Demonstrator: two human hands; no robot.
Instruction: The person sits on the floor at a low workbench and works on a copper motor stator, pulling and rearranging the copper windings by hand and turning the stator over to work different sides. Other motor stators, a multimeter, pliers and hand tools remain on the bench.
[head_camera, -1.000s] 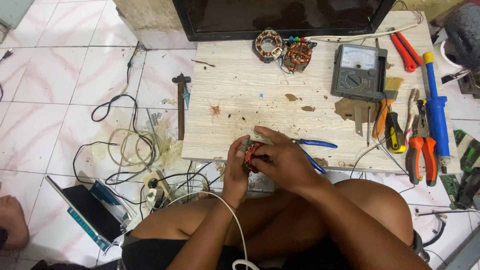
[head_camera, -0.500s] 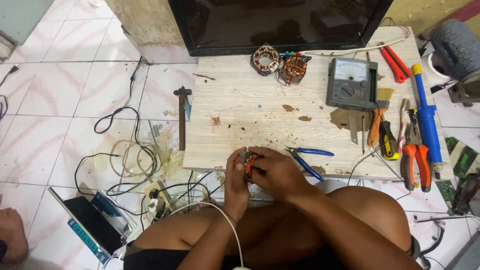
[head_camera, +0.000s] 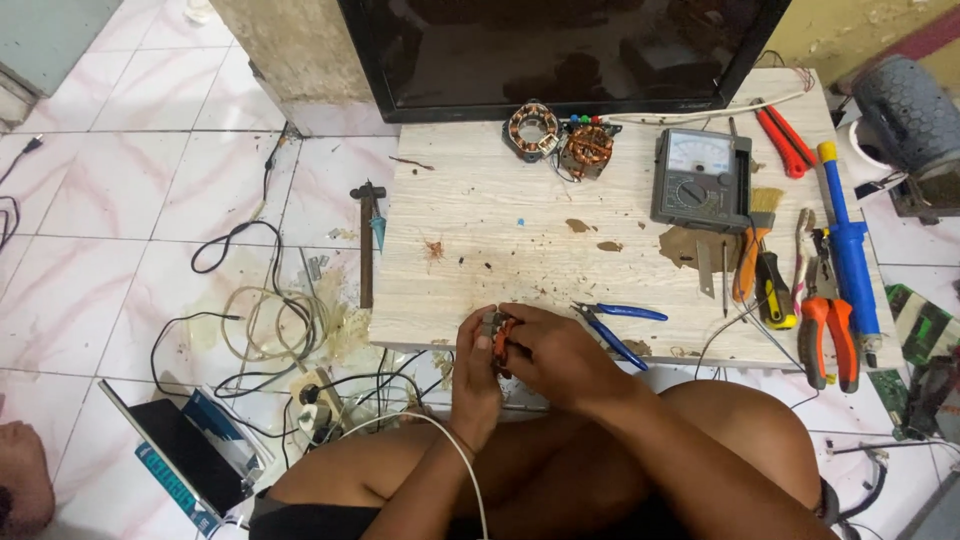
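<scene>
Both hands, left hand (head_camera: 474, 362) and right hand (head_camera: 555, 352), grip clamped on one small motor (head_camera: 497, 330); two stators (head_camera: 533, 128) on board.

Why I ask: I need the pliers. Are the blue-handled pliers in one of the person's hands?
No, the blue-handled pliers lie on the table beside the right hand.

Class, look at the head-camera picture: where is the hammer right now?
The hammer lies on the tiled floor, just off the left edge of the low wooden table, with its head pointing away from the person and a tangle of cables beside its handle.
</scene>
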